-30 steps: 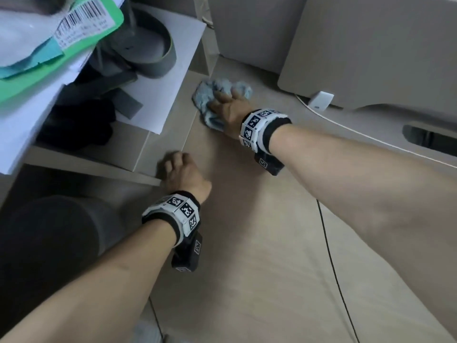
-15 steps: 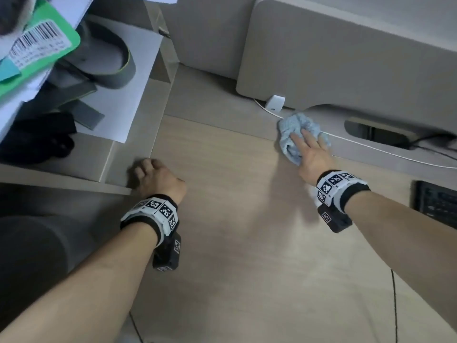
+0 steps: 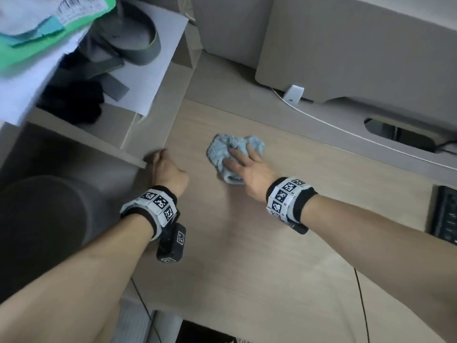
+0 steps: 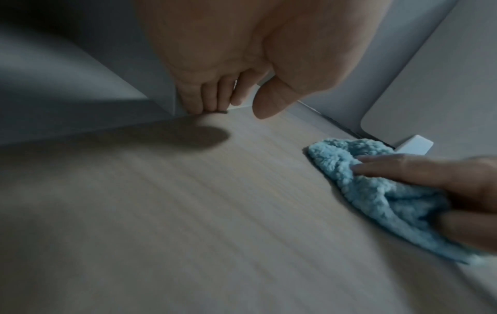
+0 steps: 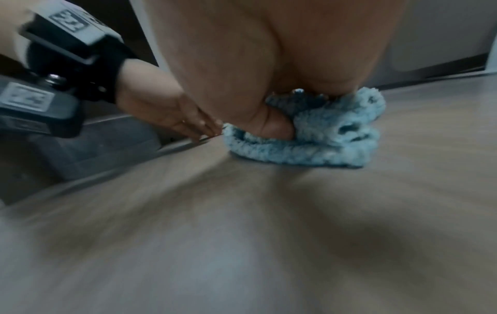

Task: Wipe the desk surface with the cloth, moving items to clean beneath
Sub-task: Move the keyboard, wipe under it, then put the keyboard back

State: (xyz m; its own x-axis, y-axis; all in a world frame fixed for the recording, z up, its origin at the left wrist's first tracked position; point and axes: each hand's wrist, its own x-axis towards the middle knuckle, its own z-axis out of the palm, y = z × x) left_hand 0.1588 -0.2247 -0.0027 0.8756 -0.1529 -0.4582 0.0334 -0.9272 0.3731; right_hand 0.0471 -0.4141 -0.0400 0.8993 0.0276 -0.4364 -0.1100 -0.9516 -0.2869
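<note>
A crumpled light-blue cloth [image 3: 218, 151] [image 4: 363, 187] [image 5: 322, 138] lies on the pale wood desk [image 3: 247, 268], a little left of its middle. My right hand [image 3: 241, 160] [image 4: 430, 176] presses it down, fingers spread over the top and the thumb dug into a fold, as the right wrist view shows. My left hand [image 3: 165, 169] [image 5: 172, 114] sits at the desk's left side by the front corner of a grey shelf unit [image 3: 138, 147]. Its fingers [image 4: 209, 99] are curled with their tips down at the foot of the board, the thumb free.
The shelf unit holds papers, a green packet and a grey strap. A grey monitor riser [image 3: 346, 45] spans the back, with a white plug [image 3: 293, 94] and white cable [image 3: 333, 125] before it. A keyboard [image 3: 445, 214] sits at the right edge; a black cable [image 3: 361, 293] crosses the front.
My right hand swept the cloth from the back left corner to the right by the white plug, then back left and nearer to me. The left hand stayed at the shelf corner.
</note>
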